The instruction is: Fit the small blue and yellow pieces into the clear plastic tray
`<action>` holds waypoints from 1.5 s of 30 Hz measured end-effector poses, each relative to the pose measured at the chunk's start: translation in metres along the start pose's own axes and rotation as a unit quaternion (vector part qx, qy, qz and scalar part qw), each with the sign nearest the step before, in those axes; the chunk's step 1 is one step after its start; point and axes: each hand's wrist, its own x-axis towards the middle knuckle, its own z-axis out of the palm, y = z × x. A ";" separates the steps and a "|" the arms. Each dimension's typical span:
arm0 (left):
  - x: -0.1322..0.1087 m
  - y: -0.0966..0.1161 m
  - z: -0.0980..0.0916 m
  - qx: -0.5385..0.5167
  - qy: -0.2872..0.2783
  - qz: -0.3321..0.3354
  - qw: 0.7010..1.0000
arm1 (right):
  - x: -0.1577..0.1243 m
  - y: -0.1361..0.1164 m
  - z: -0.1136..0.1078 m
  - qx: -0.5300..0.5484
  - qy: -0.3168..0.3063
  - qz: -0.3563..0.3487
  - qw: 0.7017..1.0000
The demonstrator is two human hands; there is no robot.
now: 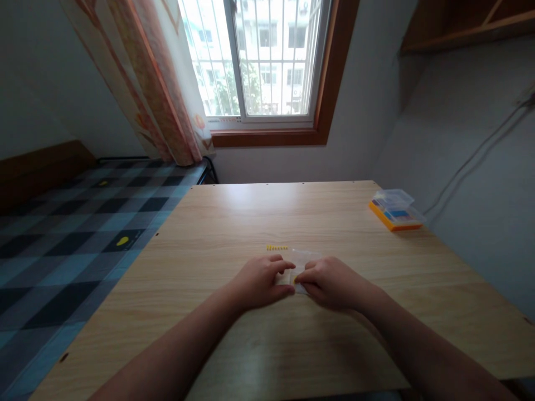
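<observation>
My left hand lies at the middle of the table. Its thumb and curved fingers hold the left side of a small, clear plastic box, whose shape is partly hidden by both hands. From the right, my right hand reaches over the box with its fingers closed in a pinch. A tiny yellow piece shows at those fingertips, too small to name further. Just beyond my left hand, several similar small yellow pieces stand in a row on the wooden table.
An orange case with clear lids and some blue contents sits at the table's far right edge. A bed with a checked cover adjoins the left side. Behind the table are a curtain and a barred window.
</observation>
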 end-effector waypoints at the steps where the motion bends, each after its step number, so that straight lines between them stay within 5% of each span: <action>1: 0.000 0.000 0.000 -0.003 0.001 -0.004 1.000 | 0.000 -0.001 0.000 -0.001 -0.001 0.002 1.000; 27: -0.018 0.009 0.001 -0.006 -0.008 -0.022 1.000 | 0.004 -0.016 0.012 -0.051 -0.033 0.048 0.997; 37: -0.023 0.005 -0.005 -0.010 -0.007 0.021 1.000 | 0.003 -0.014 0.015 -0.043 -0.035 0.038 0.998; 45: -0.020 -0.048 -0.019 0.023 0.174 -0.108 0.978 | 0.003 -0.020 0.009 -0.073 -0.036 0.056 0.995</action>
